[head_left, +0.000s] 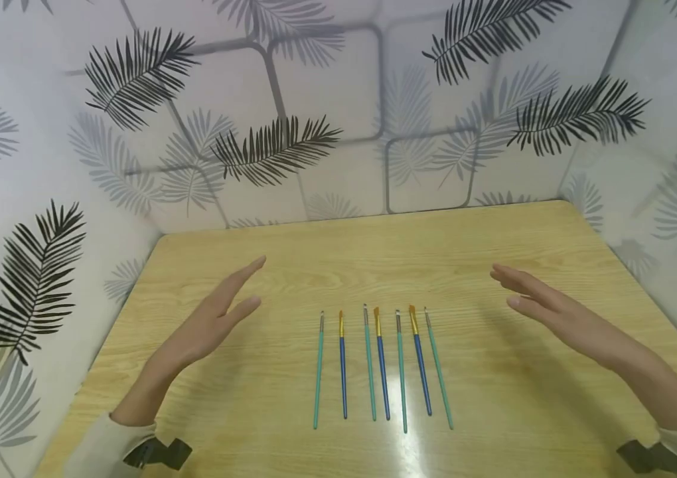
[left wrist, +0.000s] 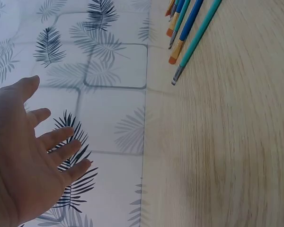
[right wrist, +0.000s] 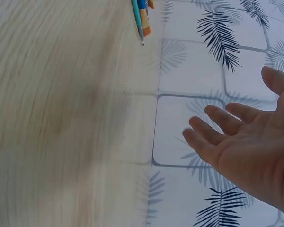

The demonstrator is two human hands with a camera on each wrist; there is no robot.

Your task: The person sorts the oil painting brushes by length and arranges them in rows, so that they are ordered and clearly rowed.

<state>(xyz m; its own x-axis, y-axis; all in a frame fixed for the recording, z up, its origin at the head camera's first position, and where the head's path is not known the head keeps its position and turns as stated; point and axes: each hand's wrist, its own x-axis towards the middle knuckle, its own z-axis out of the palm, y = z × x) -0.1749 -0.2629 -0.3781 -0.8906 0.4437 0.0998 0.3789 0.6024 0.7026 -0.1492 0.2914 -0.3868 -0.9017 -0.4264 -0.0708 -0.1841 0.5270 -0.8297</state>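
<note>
tabletop (head_left: 279,392) is glossy wood grain; brush handles (head_left: 383,375) look smooth; ferrules (head_left: 377,326) shiny metal; wall covering (head_left: 338,86) matt, maybe paper

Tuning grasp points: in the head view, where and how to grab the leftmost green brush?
Probably pinch the leftmost green brush mid-handle, from above with the left hand: it lies flat on the table, thin and straight, with a gap to the blue brush beside it.

Seven paintbrushes (head_left: 382,365) in a row, teal and blue alternating
</note>
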